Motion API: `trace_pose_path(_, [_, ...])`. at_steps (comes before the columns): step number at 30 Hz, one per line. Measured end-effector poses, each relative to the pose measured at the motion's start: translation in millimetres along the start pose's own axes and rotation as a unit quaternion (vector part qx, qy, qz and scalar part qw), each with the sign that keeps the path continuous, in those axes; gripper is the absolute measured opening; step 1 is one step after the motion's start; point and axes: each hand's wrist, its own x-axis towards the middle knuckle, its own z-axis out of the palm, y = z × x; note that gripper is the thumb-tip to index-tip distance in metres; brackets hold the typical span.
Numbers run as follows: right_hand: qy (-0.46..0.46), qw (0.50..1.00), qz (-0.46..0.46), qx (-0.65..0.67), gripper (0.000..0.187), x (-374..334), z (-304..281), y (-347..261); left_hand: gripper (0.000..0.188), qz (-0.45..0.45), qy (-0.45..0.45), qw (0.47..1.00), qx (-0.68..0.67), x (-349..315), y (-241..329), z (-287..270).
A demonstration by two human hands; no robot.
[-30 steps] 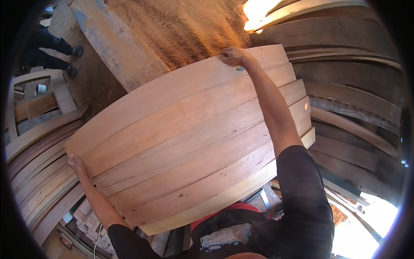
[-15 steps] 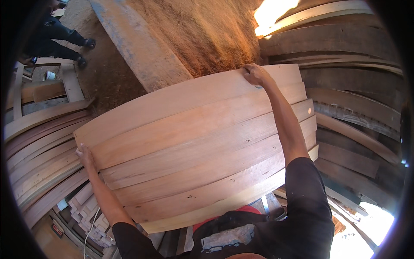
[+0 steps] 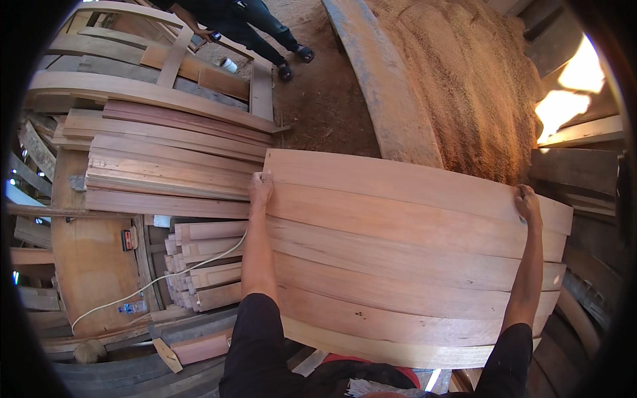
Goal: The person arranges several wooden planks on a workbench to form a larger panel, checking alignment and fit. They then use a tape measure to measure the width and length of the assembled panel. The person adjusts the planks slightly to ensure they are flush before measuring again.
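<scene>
Several wide, pale wooden planks [image 3: 398, 249] lie edge to edge in front of me like a slatted panel, a few of their ends uneven. At the left end, near the seam between the two farthest planks, my left hand [image 3: 261, 189] is closed on the edge. My right hand [image 3: 527, 202] curls over the far edge of the farthest plank, close to its right end. Fingertips of both hands are partly hidden behind the wood. Whether the planks are joined together I cannot tell.
Stacked long boards [image 3: 172, 174] lie just left of the planks, with bundled short pieces [image 3: 212, 255] and a pale cable [image 3: 162, 281] nearer me. Beyond are a long dusty beam [image 3: 378, 73] and a sawdust heap [image 3: 464, 86]. A person [image 3: 255, 30] stands at the far left.
The view has swung to the left, so the planks appear farther right and more of the stacked boards and the person shows. Both hands keep their grip on the planks.
</scene>
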Motion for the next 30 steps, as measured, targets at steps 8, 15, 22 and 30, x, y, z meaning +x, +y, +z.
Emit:
trace_pose_path(8, [-0.031,0.999,0.02,-0.035,0.04,10.9,12.5,-5.6,0.05,-0.027,-0.053,0.989,-0.137,25.3,-47.4,17.1])
trace_pose_path(15, [0.009,0.999,0.014,-0.044,0.048,8.2,30.1,17.2,0.052,0.019,-0.044,0.993,-0.104,28.3,-31.6,14.2])
trace_pose_path(22, [0.052,0.991,0.081,-0.096,0.069,-55.6,21.8,-43.7,0.06,-0.12,-0.096,0.942,-0.299,-14.1,-37.6,-30.8])
trace_pose_path(30, [-0.028,0.992,0.052,-0.11,0.073,-163.8,56.4,-76.9,0.073,-0.092,-0.183,0.939,-0.276,-111.8,-73.1,-63.6])
